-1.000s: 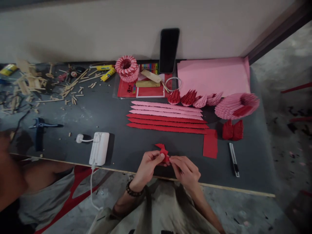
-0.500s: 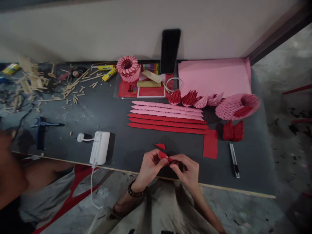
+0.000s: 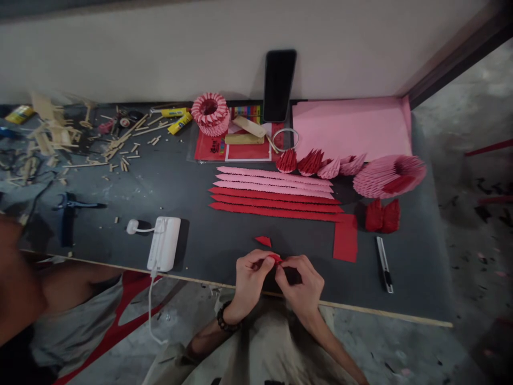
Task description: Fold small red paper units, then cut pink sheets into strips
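Observation:
Near the table's front edge, my left hand and my right hand pinch one small piece of red paper between them. Fingertips hide most of it, so its exact fold is unclear. A folded red paper triangle lies just beyond my left hand. Farther back run rows of nested red folded pieces and pink folded pieces. To the right of my hands rests a stack of red paper rectangles.
A box cutter and red folded bundles lie at right. Behind are a pink folded-paper form, pink sheets, a phone and a ringed paper vase. Leftward are a white power bank, wood sticks and another person's arm.
Both hands have drawn slightly closer together around the red paper. Less of the paper shows between my fingers now, and my left wrist has shifted a little to the right.

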{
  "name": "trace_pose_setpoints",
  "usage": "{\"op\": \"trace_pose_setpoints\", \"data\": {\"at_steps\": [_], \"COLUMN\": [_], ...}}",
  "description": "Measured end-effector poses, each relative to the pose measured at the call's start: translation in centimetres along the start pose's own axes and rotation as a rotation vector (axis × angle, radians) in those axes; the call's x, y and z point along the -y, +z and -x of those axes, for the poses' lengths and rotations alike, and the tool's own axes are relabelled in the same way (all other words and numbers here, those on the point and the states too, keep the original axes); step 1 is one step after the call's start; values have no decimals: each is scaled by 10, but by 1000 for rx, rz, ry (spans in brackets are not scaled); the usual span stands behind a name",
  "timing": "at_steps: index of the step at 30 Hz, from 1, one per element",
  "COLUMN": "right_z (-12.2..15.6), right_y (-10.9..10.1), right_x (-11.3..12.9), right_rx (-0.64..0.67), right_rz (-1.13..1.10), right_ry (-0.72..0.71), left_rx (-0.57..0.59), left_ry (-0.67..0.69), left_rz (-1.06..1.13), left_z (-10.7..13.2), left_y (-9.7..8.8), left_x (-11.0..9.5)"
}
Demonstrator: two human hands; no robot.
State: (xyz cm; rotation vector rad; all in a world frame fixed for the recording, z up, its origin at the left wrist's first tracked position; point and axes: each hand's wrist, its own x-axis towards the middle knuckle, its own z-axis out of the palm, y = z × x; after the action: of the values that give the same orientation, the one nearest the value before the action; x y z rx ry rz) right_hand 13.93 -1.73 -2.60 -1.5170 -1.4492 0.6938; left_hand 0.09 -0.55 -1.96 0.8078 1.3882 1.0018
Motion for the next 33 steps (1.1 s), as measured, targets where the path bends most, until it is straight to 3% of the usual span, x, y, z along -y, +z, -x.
{"op": "trace_pose_setpoints", "data": {"at_steps": [6, 10, 13, 17, 20, 23, 26, 29, 33], "right_z": [-3, -5, -5, 0, 1, 0, -2, -2, -2], "right_y": [-8, -12, -8, -8, -20, -34, -38, -30, -16], "right_x": [2, 1, -2, -12, -14, -11, -8, -7, 0], "right_rx": [144, 95, -24, -78, -21, 99, 129, 34, 22], "right_rz": [17, -47, 17, 139, 294, 403, 453, 328, 36], "right_ry": [66, 97, -88, -379, -602, -676, -745, -641, -163], "left_rx": [-55, -6, 9, -21, -12, 17, 46, 32, -13], "left_ry": [-77, -85, -50, -21, -44, -97, -90, 28, 193], "left_rz": [-48, -89, -104, -97, -45, 6, -24, -150, -349], "left_z": [-3, -3, -2, 0, 1, 2, 4, 5, 6], "left_y": [-3, -5, -6, -6, -5, -6, -7, -8, -8], "left_x": [-2, -8, -12, -11, -11, -14, -17, -18, -18]}}
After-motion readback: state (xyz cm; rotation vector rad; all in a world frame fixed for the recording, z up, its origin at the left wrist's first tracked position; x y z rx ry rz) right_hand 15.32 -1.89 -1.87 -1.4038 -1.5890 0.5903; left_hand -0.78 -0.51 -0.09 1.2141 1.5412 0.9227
